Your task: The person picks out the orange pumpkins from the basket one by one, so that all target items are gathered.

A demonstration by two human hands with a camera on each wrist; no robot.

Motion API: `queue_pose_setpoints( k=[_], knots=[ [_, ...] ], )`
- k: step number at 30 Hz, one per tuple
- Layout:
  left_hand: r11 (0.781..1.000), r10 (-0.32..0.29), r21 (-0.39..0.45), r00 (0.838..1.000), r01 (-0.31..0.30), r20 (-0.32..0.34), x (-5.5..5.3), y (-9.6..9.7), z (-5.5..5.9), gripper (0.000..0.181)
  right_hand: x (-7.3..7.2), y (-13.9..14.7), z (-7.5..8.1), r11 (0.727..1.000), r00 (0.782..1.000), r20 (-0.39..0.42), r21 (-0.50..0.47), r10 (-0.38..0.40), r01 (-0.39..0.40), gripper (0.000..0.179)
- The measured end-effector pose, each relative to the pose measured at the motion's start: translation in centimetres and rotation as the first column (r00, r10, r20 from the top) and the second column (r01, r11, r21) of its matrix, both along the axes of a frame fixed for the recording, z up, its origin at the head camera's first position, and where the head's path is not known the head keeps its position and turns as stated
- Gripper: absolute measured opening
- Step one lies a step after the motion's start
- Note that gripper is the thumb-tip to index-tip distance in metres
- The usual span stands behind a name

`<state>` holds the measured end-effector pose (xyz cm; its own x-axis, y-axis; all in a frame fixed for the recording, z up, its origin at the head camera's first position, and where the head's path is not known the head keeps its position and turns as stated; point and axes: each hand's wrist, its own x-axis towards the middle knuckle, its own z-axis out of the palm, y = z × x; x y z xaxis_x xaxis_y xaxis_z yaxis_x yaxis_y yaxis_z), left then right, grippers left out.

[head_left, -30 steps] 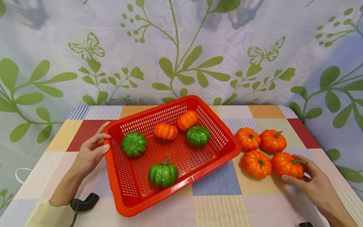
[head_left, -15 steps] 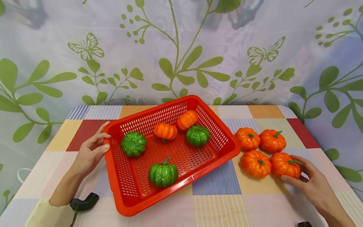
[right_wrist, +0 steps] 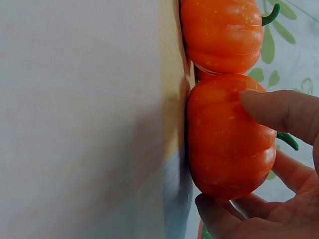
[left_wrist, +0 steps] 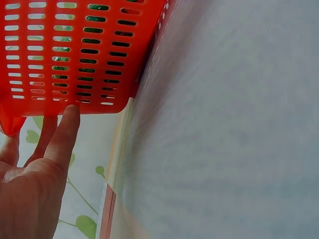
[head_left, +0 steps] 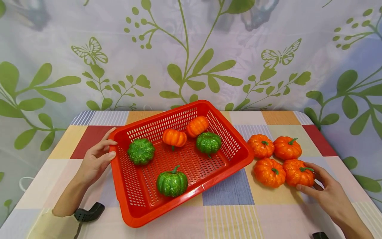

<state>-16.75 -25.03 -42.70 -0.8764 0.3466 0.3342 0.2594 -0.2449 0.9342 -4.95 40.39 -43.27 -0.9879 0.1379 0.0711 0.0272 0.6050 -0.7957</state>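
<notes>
A right hand [right_wrist: 291,206] holds a glossy orange pumpkin [right_wrist: 229,142] between thumb and fingers; on the hand's thumb side, a second orange pumpkin [right_wrist: 224,37] touches it.

Home or small filming corner, can't tell which; looks indoors. Patchwork tablecloth [head_left: 228,219] over the work surface, pale curtain [head_left: 232,39] with green leaf-and-butterfly print close behind and round both sides, so a screened-off nook. Plastic basket [head_left: 194,161] and shiny pumpkins [head_left: 270,172] read as household stuff; black wrist gadget [head_left: 89,212] fits filming.
</notes>
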Motion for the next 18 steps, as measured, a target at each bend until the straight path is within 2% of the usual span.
queue_pose_setpoints(
  k=[12,18],
  knots=[
    [1.0,0.008,0.004,1.0,-0.008,-0.001,-0.01,-0.05,-0.15,0.04,0.01,0.13,-0.01,1.0,1.0,0.029,-0.017,0.007,-0.006,0.072],
    [1.0,-0.011,0.023,1.0,0.011,-0.004,-0.02,0.05,-0.1,0.039,0.08,0.08,0.15,1.0,0.999,0.032,0.003,0.019,-0.019,0.071]
  ],
)
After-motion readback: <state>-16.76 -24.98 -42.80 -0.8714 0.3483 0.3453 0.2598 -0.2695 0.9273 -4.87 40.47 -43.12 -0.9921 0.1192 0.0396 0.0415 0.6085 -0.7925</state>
